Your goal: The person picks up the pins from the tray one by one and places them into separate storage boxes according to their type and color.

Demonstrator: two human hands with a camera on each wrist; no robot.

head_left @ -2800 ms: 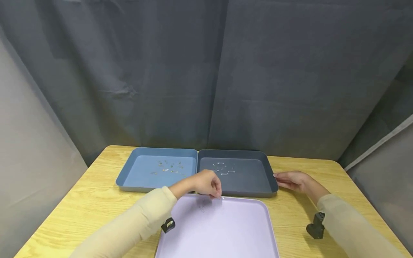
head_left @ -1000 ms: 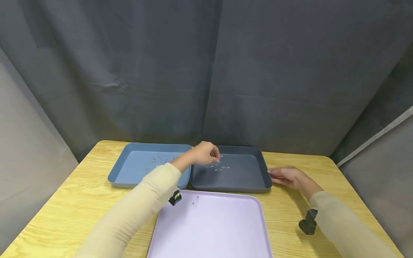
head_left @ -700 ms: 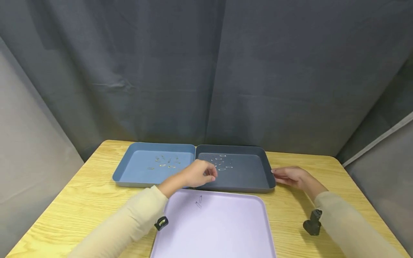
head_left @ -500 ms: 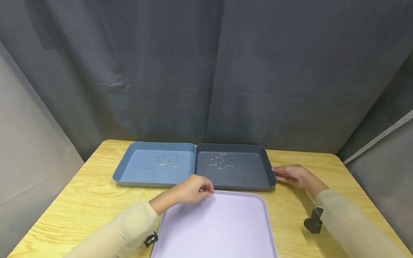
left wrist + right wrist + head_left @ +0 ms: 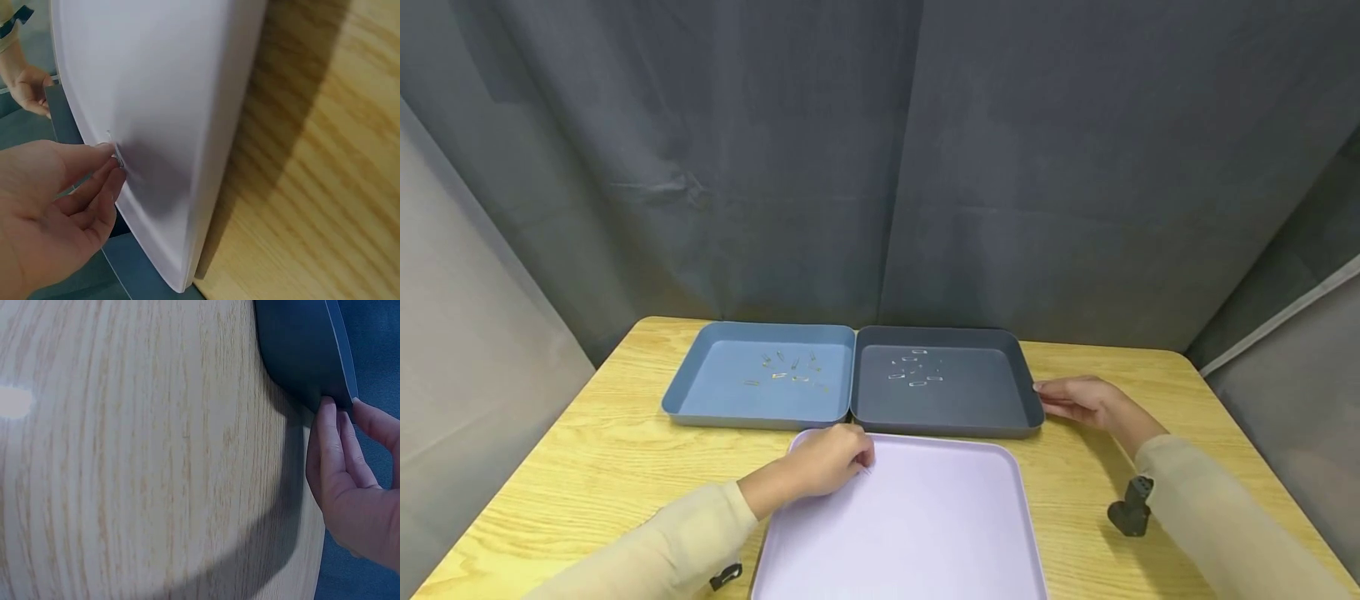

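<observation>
Three trays sit on the wooden table (image 5: 587,467), and nearest the camera is the lilac tray (image 5: 925,533), where the left hand (image 5: 827,461) hovers over the far-left corner. In the left wrist view its thumb and fingertips (image 5: 112,164) are pressed together, pinching a small metal clip (image 5: 118,156) right at the tray floor. The head view shows only a faint glint at those fingertips, so whether more clips lie beneath the hand cannot be told. Out to the right, the right hand (image 5: 1078,402) lies on the table with straight fingers (image 5: 329,434) laid against the outer wall of the dark grey tray (image 5: 1022,400), touching its near-right corner, gripping nothing. Just behind the lilac tray, two trays stand side by side, touching: the blue tray (image 5: 688,400) on the left, the dark grey one on the right. A scatter of pins (image 5: 786,371) lies in the blue one, roughly nine, too small for a sure count. A cluster of paper clips (image 5: 913,369) lies in the grey one, about seven. Behind it all hangs a grey curtain (image 5: 880,167).
</observation>
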